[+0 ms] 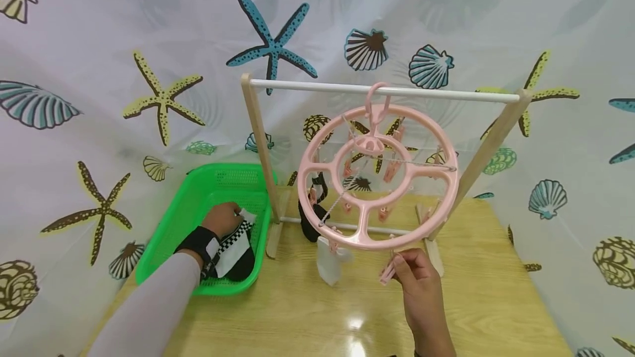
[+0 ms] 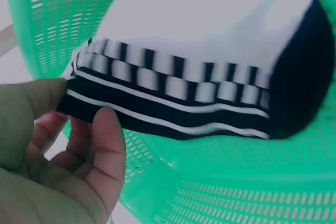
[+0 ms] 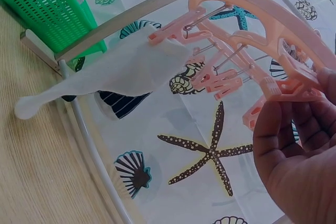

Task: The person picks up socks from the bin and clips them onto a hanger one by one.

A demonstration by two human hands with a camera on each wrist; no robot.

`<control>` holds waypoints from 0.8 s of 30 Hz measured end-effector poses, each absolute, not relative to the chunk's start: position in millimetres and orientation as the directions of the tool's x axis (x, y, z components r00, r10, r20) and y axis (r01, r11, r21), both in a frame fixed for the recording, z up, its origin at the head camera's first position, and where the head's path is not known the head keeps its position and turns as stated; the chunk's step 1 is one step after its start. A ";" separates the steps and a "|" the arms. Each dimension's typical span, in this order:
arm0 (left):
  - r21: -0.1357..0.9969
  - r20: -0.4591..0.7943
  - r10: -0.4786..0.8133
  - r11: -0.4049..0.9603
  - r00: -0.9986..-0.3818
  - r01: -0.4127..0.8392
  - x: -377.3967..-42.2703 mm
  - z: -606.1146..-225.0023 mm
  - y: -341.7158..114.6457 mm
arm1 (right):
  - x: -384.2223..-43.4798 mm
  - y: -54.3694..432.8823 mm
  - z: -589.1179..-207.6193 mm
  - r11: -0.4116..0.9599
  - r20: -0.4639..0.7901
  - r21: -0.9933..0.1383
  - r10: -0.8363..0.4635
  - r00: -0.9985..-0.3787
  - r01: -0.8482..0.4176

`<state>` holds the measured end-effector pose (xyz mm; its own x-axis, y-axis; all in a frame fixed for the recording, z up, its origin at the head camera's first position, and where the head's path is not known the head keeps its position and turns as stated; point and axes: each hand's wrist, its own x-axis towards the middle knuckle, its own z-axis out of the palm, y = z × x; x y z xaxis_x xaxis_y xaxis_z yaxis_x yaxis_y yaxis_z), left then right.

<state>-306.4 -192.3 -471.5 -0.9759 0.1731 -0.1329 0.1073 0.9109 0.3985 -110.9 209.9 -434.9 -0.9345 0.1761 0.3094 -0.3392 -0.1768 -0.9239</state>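
Observation:
A white sock with black checks and a black toe [image 2: 220, 30] lies in the green basket [image 1: 154, 255]. My left hand [image 1: 221, 219] is inside the basket, pinching the sock's cuff between thumb and fingers. At the front rim of the round pink hanger [image 1: 368, 244], my right hand [image 1: 421, 285] holds a pink clothespin [image 1: 388, 275] that dangles from it. A white sock [image 1: 328, 262] hangs from another clip to the left of that hand. Behind it, a black sock [image 1: 308, 225] hangs on the hanger's left side.
The hanger hooks over a white rod [image 1: 307, 86] on a wooden stand [image 1: 258, 131]. Several unoccupied pink clips [image 3: 223, 85] dangle from its rings. A wooden table [image 1: 476, 291] lies underneath, with a shell-and-starfish printed sheet [image 1: 198, 21] behind.

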 end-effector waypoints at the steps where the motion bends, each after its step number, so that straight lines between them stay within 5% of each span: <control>1: 0.396 -0.116 0.173 0.911 -0.978 0.115 -305.6 -471.4 -191.4 | -111.4 210.6 -434.7 -0.173 0.315 -0.923 0.178 -0.932 -0.344; 6: 0.516 -0.049 0.182 0.847 -0.982 0.131 -291.6 -450.2 -181.2 | -112.6 212.9 -433.6 -0.160 0.300 -0.930 0.193 -0.934 -0.332; 17: 0.709 0.237 0.146 0.650 -0.961 0.273 -198.8 -397.9 -129.9 | -108.7 213.7 -428.8 -0.109 0.246 -0.954 0.242 -0.939 -0.278; 24: 0.852 0.212 0.093 0.469 -0.973 0.231 -156.9 -391.7 -109.0 | -108.6 209.1 -429.8 -0.117 0.256 -0.951 0.232 -0.938 -0.288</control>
